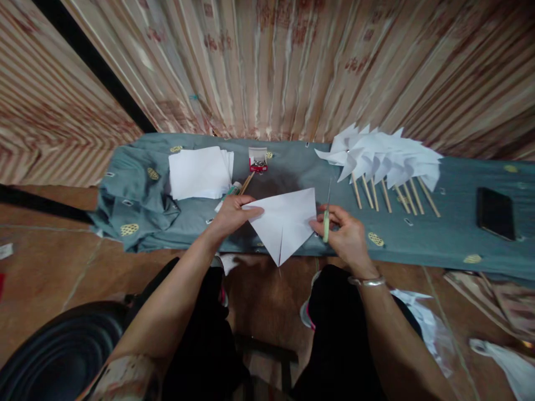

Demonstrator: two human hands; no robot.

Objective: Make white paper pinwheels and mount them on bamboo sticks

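A white paper sheet (pixel 288 220) is held in front of me, with a slit running up from its lowest corner. My left hand (pixel 236 214) pinches its left corner between thumb and fingers. My right hand (pixel 345 231) grips scissors (pixel 326 223) with light green handles, blades pointing away from me, and its fingertips touch the sheet's right edge. Just beyond my left hand lie some wooden sticks (pixel 247 182) and a tube (pixel 233 189), both partly hidden.
A stack of white paper (pixel 198 172) lies at left on the cloth-covered bench (pixel 276 147). Behind the sheet stands a small open red box (pixel 258 165) of metal pieces. Several paper pinwheels (pixel 384 153) on sticks and a phone (pixel 495 213) are at right. A curtain (pixel 251 67) hangs behind.
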